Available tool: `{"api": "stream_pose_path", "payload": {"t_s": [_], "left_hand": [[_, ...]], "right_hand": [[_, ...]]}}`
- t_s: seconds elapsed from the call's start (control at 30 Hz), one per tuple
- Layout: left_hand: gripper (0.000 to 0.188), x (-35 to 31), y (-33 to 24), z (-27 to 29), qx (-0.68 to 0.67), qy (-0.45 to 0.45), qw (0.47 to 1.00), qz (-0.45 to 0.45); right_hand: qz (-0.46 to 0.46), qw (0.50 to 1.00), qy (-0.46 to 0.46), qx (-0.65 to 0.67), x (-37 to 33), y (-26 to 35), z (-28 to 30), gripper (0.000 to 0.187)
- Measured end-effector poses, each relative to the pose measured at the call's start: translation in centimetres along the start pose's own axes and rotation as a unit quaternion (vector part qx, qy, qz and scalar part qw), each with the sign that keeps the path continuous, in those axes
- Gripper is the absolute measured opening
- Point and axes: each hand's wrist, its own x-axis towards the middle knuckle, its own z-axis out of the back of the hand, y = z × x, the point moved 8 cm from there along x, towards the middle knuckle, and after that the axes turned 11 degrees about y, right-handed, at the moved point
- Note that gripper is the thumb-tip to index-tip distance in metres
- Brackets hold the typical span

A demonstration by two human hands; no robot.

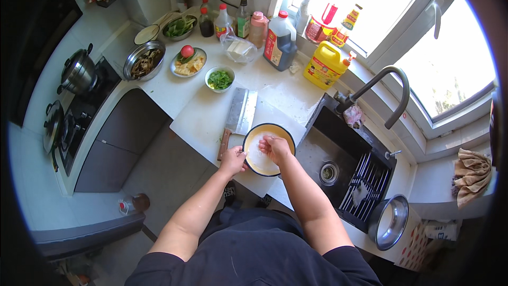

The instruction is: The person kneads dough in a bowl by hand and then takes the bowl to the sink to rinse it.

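Observation:
A yellow bowl (288, 137) with a dark rim stands at the front of the white counter, with a white, powdery-looking mass (256, 154) inside. My left hand (233, 161) is closed on the bowl's near-left rim. My right hand (275, 148) reaches into the bowl with its fingers curled together over the white mass; anything between them is hidden. Just beyond the bowl, a cleaver (243, 110) lies flat on a pale cutting board (203, 114), its wooden handle pointing toward me beside my left hand.
Behind the board are a bowl of chopped greens (219, 79), a plate (189, 62) of food and a metal bowl (144, 60). Several bottles line the back. At right are a dark sink (312, 151), its curved faucet (403, 90) and a tilted steel basin (389, 222). The stove (79, 122) is at left.

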Motion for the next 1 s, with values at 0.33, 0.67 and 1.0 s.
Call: {"api": "stream_pose_path", "payload": {"t_s": [0.33, 0.67, 1.0], "left_hand": [[0.035, 0.6, 0.8, 0.1, -0.017, 0.002, 1.000, -0.014], [0.031, 0.2, 0.1, 0.0, -0.010, 0.004, 1.000, -0.003], [0.028, 0.4, 0.3, -0.1, -0.008, 0.017, 1.000, -0.010]], "right_hand": [[-0.045, 0.990, -0.102, -0.085, 1.7, -1.6, 2.9, 0.010], [0.151, 0.837, -0.072, -0.521, -3.7, 5.3, -2.0, 0.041], [0.111, 0.681, -0.120, -0.714, -4.2, 2.5, -4.0, 0.048]]}}
